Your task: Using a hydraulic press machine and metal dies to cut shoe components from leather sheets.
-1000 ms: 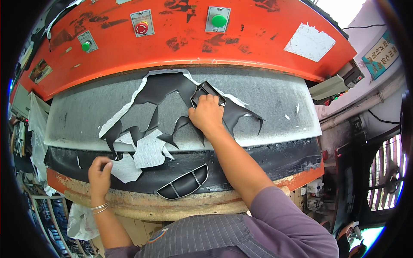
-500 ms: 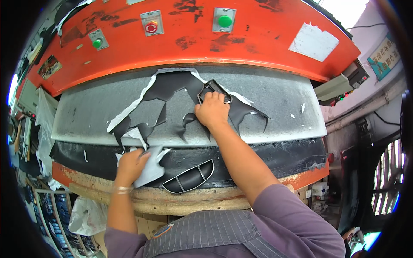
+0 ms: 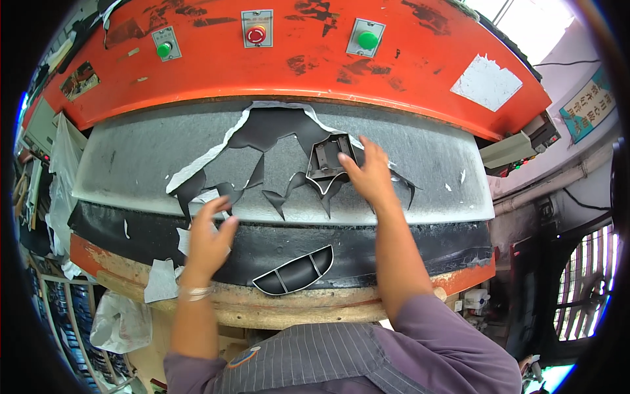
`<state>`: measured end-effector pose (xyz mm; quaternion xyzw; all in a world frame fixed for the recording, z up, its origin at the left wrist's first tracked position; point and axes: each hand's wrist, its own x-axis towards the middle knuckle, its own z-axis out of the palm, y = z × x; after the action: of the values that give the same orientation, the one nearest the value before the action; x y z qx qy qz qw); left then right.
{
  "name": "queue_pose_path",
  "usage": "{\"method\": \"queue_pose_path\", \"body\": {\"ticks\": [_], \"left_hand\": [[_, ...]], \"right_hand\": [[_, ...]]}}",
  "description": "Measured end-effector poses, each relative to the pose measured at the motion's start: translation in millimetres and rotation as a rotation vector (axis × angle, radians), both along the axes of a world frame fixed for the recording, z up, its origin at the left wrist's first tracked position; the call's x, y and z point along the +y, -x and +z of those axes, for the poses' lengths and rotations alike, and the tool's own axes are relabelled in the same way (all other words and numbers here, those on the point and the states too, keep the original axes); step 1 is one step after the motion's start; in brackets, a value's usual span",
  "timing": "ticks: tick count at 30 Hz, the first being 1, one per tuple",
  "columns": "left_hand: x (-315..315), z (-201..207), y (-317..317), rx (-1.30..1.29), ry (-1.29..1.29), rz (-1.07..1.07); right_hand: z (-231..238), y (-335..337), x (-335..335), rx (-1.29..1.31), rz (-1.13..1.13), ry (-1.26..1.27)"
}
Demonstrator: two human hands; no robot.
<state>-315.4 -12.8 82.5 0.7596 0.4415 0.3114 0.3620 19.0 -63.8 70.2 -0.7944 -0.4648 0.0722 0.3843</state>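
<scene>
A black leather sheet [image 3: 269, 128] with a pale torn edge and several cut-outs lies on the grey press bed. On its right part rests a metal cutting die [image 3: 321, 156] with an open frame. My right hand [image 3: 373, 174] is open at the die's right side, its thumb over the frame; whether it touches cannot be made out. My left hand [image 3: 209, 246], fingers apart and empty, hovers by the sheet's lower left strips. A half-moon cutting die [image 3: 295, 271] with two crossbars lies on the black front strip. A pale scrap [image 3: 161, 281] sits at the front edge.
Behind the bed rises the orange press beam [image 3: 203, 72], bearing a red button [image 3: 256, 34] and green buttons [image 3: 367, 41]. A worn wooden rail [image 3: 262, 312] runs along the front. Plastic bags [image 3: 121, 325] hang at the left.
My right hand has come off the top of the cutting die to its right, and the die now sits turned and lower. My left hand has let go of the pale piece and moved up.
</scene>
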Motion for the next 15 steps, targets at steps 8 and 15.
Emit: {"method": "queue_pose_path", "body": {"ticks": [8,15], "left_hand": [[29,-66,-147,0.105,-0.152,-0.315],[34,-53,-159,0.059,-0.113,-0.373]], "right_hand": [[-35,-32,-30,-0.138,0.311,0.078],[-35,-53,-24,-0.152,0.32,-0.037]]}}
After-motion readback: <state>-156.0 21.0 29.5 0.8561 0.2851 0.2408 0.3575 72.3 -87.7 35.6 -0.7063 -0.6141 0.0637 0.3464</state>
